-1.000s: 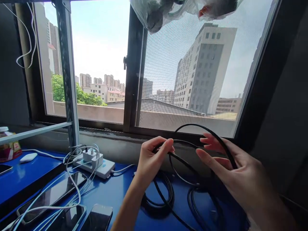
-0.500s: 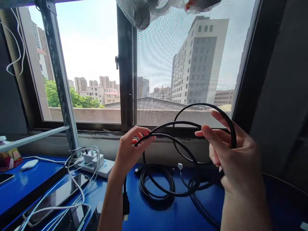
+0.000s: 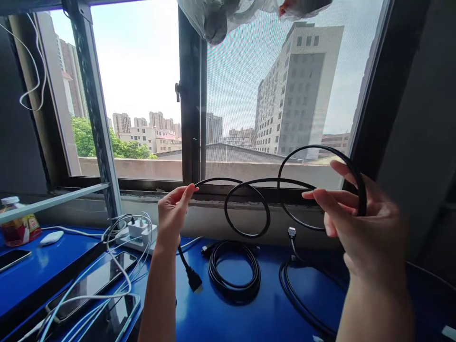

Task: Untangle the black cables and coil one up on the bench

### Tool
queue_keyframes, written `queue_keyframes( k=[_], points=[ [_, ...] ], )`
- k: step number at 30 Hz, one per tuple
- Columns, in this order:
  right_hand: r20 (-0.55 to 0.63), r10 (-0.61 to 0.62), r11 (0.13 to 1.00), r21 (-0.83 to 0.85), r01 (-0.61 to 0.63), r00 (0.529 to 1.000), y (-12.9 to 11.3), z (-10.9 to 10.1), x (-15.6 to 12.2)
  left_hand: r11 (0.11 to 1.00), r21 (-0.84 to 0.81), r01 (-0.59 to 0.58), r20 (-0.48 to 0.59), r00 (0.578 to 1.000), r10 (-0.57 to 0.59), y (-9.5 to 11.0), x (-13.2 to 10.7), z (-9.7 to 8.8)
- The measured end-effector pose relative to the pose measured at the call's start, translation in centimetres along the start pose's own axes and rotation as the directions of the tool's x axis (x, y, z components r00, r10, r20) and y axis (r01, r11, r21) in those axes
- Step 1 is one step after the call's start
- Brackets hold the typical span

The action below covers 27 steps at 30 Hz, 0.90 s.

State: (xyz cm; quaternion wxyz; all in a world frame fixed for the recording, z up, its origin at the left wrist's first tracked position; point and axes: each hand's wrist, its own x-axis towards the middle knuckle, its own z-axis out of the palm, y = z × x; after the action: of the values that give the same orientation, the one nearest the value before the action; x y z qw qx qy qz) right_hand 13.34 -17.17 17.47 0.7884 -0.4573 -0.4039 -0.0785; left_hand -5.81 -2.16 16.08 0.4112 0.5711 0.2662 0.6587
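Observation:
A black cable [image 3: 245,209] stretches in the air between my two hands, with a small loop hanging in its middle. My left hand [image 3: 173,213] pinches the cable near one end, and its black plug [image 3: 194,280] dangles below that hand. My right hand [image 3: 359,223] is closed around a larger loop of the same cable, held up in front of the window. Under the hands, a coiled black cable [image 3: 233,270] lies on the blue table [image 3: 235,318], and another black coil [image 3: 302,294] lies to its right.
A white power strip [image 3: 137,235] with chargers and white leads sits at the left, beside several phones [image 3: 94,282] lying flat. A bottle [image 3: 17,225] and a white mouse [image 3: 52,237] stand far left. A plastic bag [image 3: 228,16] hangs at the window top.
My hands have moved apart and upward, pulling the cable straighter. The tangle over the table has opened into one small loop, and the plug now hangs free below my left hand.

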Motion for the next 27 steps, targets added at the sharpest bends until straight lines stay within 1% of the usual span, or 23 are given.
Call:
queue_keyframes(
  k=[2, 3, 5, 7, 9, 12, 13, 14, 15, 17, 18, 20, 22, 24, 26, 27],
  points=[
    [0.108, -0.003, 1.000, -0.015, 0.005, 0.994, 0.1, -0.1, -0.1, 0.999, 0.011, -0.033, -0.097, 0.995, 0.034, 0.2, 0.0, 0.1],
    [0.176, 0.002, 1.000, -0.027, 0.003, 0.984, 0.1, 0.0, -0.2, 0.999, 0.014, -0.051, -0.110, 0.993, 0.052, 0.4, -0.2, 0.3],
    [0.319, 0.020, 0.999, -0.050, -0.004, 0.947, 0.1, 0.4, -0.5, 0.996, 0.024, -0.081, -0.086, 0.993, 0.083, 0.9, -0.8, 0.9],
    [0.421, 0.031, 0.999, -0.052, -0.010, 0.906, -0.2, 0.9, -1.0, 0.993, 0.046, -0.109, -0.052, 0.992, 0.111, 1.2, -1.3, 1.8],
    [0.471, 0.038, 0.999, -0.038, -0.022, 0.881, -0.5, 1.4, -1.5, 0.989, 0.086, -0.120, -0.050, 0.991, 0.125, 1.2, -1.6, 2.3],
    [0.507, 0.014, 1.000, -0.005, -0.013, 0.862, -0.6, 1.5, -1.4, 0.987, 0.132, -0.087, -0.135, 0.985, 0.105, 0.8, -1.2, 2.1],
    [0.501, -0.002, 1.000, 0.013, -0.005, 0.865, -0.6, 1.4, -1.2, 0.989, 0.135, -0.066, -0.180, 0.980, 0.090, 0.6, -0.9, 1.7],
    [0.476, -0.008, 1.000, 0.028, -0.006, 0.879, -0.4, 1.3, -0.9, 0.990, 0.130, -0.047, -0.230, 0.970, 0.076, 0.4, -0.6, 1.2],
    [0.429, 0.004, 0.999, 0.037, -0.021, 0.903, -0.3, 1.1, -0.5, 0.992, 0.123, -0.035, -0.283, 0.957, 0.069, 0.3, -0.3, 0.6],
    [0.280, 0.082, 0.995, 0.030, -0.095, 0.956, -0.2, 0.6, 0.1, 0.991, 0.131, -0.029, -0.386, 0.919, 0.078, 0.2, 0.3, -0.6],
    [0.195, 0.134, 0.990, 0.015, -0.140, 0.972, -0.1, 0.4, 0.4, 0.988, 0.151, -0.035, -0.433, 0.896, 0.098, 0.1, 0.4, -1.2],
    [0.034, 0.210, 0.978, -0.021, -0.209, 0.977, -0.2, -0.4, 0.7, 0.977, 0.207, -0.053, -0.504, 0.850, 0.153, 0.2, 0.6, -2.1],
    [-0.099, 0.211, 0.975, -0.054, -0.216, 0.973, -0.1, -1.4, 1.0, 0.964, 0.259, -0.067, -0.556, 0.806, 0.205, 0.2, 0.6, -2.6],
    [-0.155, 0.150, 0.982, -0.093, -0.166, 0.976, 0.2, -2.8, 1.3, 0.948, 0.307, -0.080, -0.592, 0.764, 0.256, 0.1, 0.5, -2.8],
    [-0.122, 0.075, 0.986, -0.140, -0.092, 0.990, 1.0, -4.5, 1.7, 0.934, 0.345, -0.090, -0.605, 0.740, 0.295, -0.1, 0.5, -2.8],
    [-0.102, 0.046, 0.985, -0.162, -0.063, 0.994, 1.5, -5.3, 2.0, 0.932, 0.350, -0.094, -0.600, 0.741, 0.301, -0.2, 0.5, -2.8]
  ],
)
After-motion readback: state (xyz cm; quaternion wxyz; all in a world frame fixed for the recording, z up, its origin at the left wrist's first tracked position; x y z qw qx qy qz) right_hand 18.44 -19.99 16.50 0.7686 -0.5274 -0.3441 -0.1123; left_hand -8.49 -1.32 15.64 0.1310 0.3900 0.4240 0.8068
